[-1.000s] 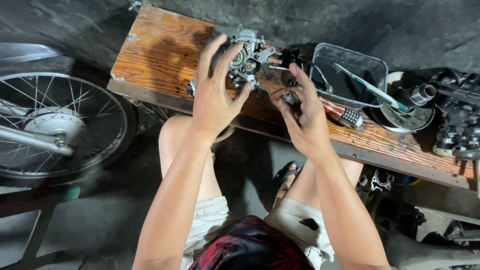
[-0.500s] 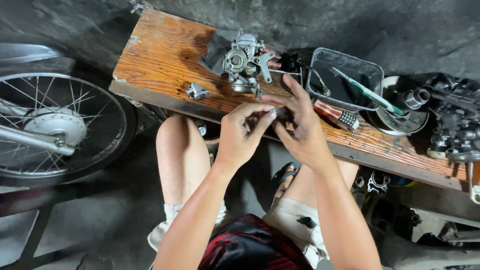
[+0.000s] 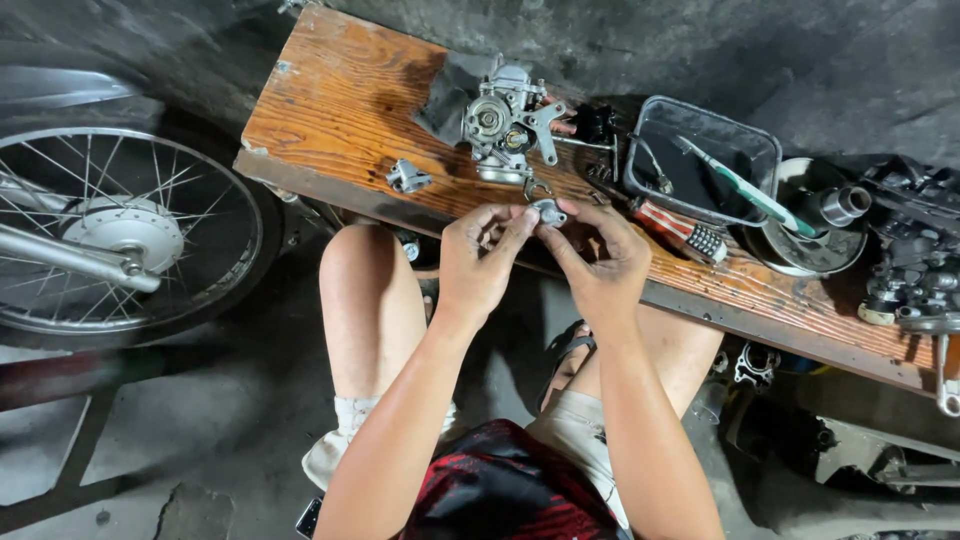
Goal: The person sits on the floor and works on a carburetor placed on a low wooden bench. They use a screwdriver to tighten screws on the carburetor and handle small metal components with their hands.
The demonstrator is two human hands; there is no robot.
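Head camera looks down at a wooden bench [image 3: 330, 110] set over the person's knees. Far left stands a spoked motorcycle wheel [image 3: 120, 235]. On the bench lies a little metal bracket [image 3: 407, 178], then a silver carburetor [image 3: 503, 125] near the middle. Just in front of the carburetor, above the bench's near edge, the left hand [image 3: 483, 262] and the right hand [image 3: 597, 262] meet, fingertips of both pinching one small metal part [image 3: 549, 211] between them. Further right sit a red-handled tool [image 3: 682, 230], a dark plastic tray [image 3: 762, 150] with a green-handled tool [image 3: 737, 183] inside, and dark engine parts [image 3: 915, 265] at the far end.
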